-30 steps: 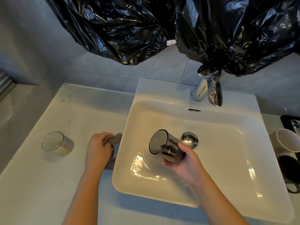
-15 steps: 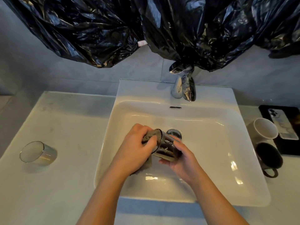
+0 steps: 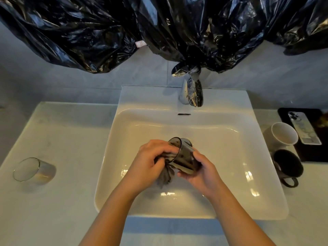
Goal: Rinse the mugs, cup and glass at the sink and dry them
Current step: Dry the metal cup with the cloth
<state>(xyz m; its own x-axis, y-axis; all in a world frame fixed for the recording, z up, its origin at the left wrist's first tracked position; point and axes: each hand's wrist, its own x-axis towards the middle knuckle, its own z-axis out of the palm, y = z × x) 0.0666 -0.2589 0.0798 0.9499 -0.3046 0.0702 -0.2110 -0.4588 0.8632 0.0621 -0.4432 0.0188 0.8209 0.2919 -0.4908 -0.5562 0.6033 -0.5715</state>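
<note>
Drying looks to be the step in hand. At nine o'clock from the sink [image 3: 230, 166], one clear glass [image 3: 34, 170] sits on the counter [image 3: 71, 139]. Over the basin's middle, the left hand [image 3: 152, 160] clutches one grey cloth [image 3: 166, 176] pressed at the mouth of one smoky cup [image 3: 185, 157], which the right hand [image 3: 200, 172] grips near its base. Next, the cloth probably needs working round inside. At three o'clock stand two mugs, a white mug [image 3: 284, 133] and a dark mug [image 3: 287, 165].

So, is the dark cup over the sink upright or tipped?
Tipped: the dark cup lies sideways in the right hand, its mouth toward the cloth.
</note>
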